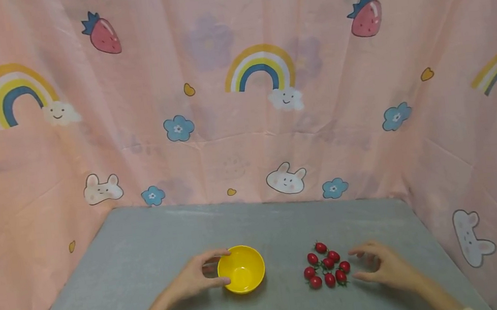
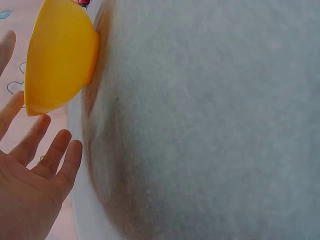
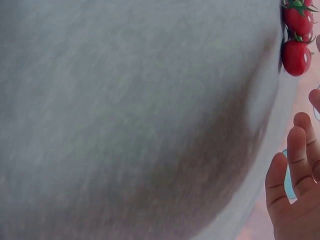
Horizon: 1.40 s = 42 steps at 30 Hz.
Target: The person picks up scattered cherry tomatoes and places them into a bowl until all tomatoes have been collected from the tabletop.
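A small yellow bowl point(image 1: 241, 269) sits empty on the grey table point(image 1: 148, 248), and a loose cluster of cherry tomatoes point(image 1: 326, 265) with green calyxes lies well to its right. The left hand point(image 1: 194, 276) cups the bowl's left side, fingers spread and lightly curved around the rim; in the left wrist view the fingers look straight and slightly apart from the wall, so it is hard to say whether they actually touch it. The right hand point(image 1: 387, 264) hovers just beside the tomatoes, fingers relaxed and open, holding nothing.

The bowl looks like thin, rigid plastic, probably light and apt to slide on the smooth tabletop, so steadying it by the rim or wall seems sensible. The tomatoes look small, round and glossy, likely to roll and to split under hard pressure; a gentle pinch across the widest part of one fruit, thumb against one or two fingertips, would probably suit them better than pulling at the stalk end.
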Each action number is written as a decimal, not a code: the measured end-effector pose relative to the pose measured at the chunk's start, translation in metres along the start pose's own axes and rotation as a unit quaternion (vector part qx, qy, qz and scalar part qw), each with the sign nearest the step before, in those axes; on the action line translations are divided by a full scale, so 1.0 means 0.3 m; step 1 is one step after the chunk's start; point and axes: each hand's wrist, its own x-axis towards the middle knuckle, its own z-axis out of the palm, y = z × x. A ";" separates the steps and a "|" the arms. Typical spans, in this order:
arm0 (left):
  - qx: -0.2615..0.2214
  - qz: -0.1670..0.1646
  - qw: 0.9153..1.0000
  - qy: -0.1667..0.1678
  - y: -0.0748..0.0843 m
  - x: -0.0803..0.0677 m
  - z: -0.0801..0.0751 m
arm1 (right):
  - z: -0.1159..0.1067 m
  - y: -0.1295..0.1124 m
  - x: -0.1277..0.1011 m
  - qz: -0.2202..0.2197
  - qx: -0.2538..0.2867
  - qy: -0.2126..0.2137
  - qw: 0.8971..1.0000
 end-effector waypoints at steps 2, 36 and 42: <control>0.003 0.001 1.000 -0.002 -0.001 0.001 0.003 | 0.008 0.004 0.007 -0.009 -0.001 0.001 1.000; 0.022 -0.005 1.000 -0.005 -0.003 0.013 0.010 | 0.051 0.023 0.064 -0.020 -0.002 -0.030 0.999; 0.015 -0.004 1.000 -0.006 -0.004 0.011 0.010 | 0.058 0.038 0.063 -0.026 0.007 -0.016 1.000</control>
